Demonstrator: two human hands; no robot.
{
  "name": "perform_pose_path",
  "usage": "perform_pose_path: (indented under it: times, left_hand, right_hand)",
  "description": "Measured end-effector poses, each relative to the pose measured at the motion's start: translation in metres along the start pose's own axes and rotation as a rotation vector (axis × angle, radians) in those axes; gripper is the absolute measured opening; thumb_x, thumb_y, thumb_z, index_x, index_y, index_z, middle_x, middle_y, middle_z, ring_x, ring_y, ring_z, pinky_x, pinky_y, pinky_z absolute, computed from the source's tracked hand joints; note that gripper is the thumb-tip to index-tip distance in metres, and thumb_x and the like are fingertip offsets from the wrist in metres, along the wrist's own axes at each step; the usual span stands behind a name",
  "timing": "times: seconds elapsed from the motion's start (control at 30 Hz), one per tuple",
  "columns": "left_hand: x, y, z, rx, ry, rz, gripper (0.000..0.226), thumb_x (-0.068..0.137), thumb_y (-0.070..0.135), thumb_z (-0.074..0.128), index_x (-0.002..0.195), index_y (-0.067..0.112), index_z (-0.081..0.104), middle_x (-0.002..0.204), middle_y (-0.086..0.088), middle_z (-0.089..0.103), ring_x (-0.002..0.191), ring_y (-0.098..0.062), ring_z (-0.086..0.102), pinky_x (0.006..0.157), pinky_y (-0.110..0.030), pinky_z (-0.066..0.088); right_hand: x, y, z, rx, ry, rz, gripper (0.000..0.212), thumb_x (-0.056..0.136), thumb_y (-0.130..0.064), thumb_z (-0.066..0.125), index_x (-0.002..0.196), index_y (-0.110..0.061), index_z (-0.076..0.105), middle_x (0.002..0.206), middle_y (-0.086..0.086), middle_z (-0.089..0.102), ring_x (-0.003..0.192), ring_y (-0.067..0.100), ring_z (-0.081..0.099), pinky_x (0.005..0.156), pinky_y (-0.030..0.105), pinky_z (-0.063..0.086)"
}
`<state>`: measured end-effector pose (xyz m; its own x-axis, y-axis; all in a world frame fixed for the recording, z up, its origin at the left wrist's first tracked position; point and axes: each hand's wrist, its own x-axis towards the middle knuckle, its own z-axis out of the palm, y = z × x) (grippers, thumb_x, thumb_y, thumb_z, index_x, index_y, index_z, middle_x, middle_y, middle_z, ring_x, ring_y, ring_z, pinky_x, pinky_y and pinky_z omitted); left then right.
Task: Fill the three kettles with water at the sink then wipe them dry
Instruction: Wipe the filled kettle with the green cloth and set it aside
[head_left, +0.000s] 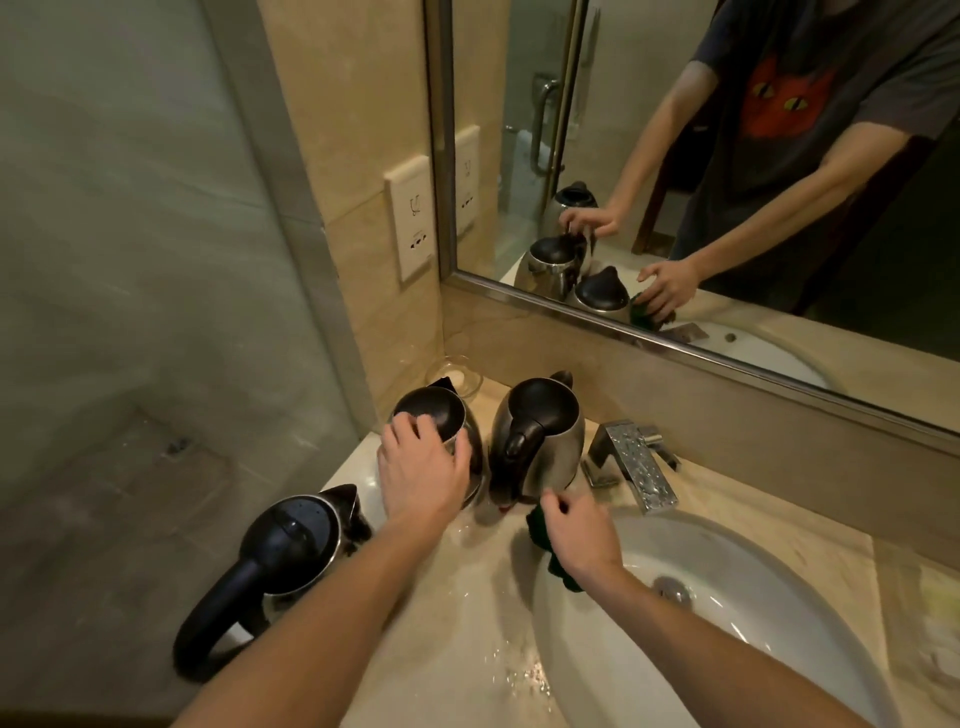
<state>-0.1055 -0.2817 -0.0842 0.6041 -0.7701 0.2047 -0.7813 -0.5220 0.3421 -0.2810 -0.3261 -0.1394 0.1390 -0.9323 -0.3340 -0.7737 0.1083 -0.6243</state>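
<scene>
Three steel kettles with black lids stand on the beige counter left of the sink (779, 644). The near kettle (291, 551) is at the counter's left edge, its black handle toward me. The back left kettle (441, 410) is under my left hand (423, 467), whose fingers curl over its lid and handle side. The back right kettle (540, 431) stands beside the tap (631, 462). My right hand (574, 535) holds a dark green cloth (545, 540) just below that kettle's base, close to the sink rim.
Water lies on the counter (467, 623) between the kettles and the basin. A glass dish (454, 374) sits in the back corner. A mirror (727, 156) runs along the back wall, with a socket plate (413, 218) on the left wall. The counter drops off at the left.
</scene>
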Motion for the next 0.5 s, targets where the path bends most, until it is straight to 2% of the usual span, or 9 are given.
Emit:
perform_pose_path:
  times: [0.1,0.17,0.23,0.37,0.5]
  left_hand:
    - [0.002,-0.015,0.002,-0.228,-0.094,-0.248,0.049,0.096,0.049,0.036,0.122,0.008,0.042,0.121,-0.016,0.047,0.11,-0.031,0.047,0.093,-0.044,0.044]
    - [0.004,-0.018,0.005,-0.446,-0.155,-0.452,0.051,0.097,0.05,0.033,0.125,0.007,0.038,0.121,-0.02,0.052,0.107,-0.036,0.053,0.088,-0.046,0.047]
    - [0.007,-0.019,0.008,-0.512,-0.14,-0.567,0.054,0.098,0.05,0.03,0.127,0.005,0.034,0.121,-0.023,0.055,0.107,-0.041,0.054,0.087,-0.045,0.046]
    - [0.008,-0.016,0.009,-0.528,-0.125,-0.671,0.058,0.1,0.05,0.024,0.129,0.001,0.035,0.121,-0.027,0.055,0.11,-0.042,0.053,0.087,-0.044,0.041]
    - [0.006,-0.017,0.01,-0.555,-0.172,-0.678,0.064,0.099,0.053,0.019,0.13,0.002,0.04,0.125,-0.025,0.054,0.113,-0.041,0.051,0.092,-0.045,0.038]
  right_hand:
    - [-0.017,-0.008,0.004,-0.105,-0.005,-0.075,0.052,0.087,-0.06,0.031,0.092,-0.025,0.07,0.087,0.0,0.068,0.083,0.019,0.063,0.08,0.038,0.054]
    - [-0.026,-0.011,0.003,-0.109,-0.022,-0.098,0.046,0.091,-0.055,0.035,0.094,-0.025,0.069,0.089,-0.001,0.068,0.083,0.018,0.062,0.077,0.034,0.053]
    - [-0.032,-0.01,0.004,-0.059,-0.035,-0.092,0.039,0.093,-0.049,0.037,0.095,-0.028,0.069,0.09,-0.004,0.067,0.083,0.014,0.061,0.075,0.032,0.051]
    - [-0.038,-0.004,0.0,-0.01,-0.049,-0.056,0.04,0.094,-0.047,0.037,0.083,-0.023,0.066,0.08,-0.001,0.063,0.079,0.014,0.06,0.076,0.034,0.051]
    - [-0.041,0.002,-0.008,0.065,-0.043,-0.012,0.043,0.098,-0.044,0.037,0.082,-0.017,0.067,0.081,0.004,0.065,0.079,0.017,0.061,0.073,0.033,0.048]
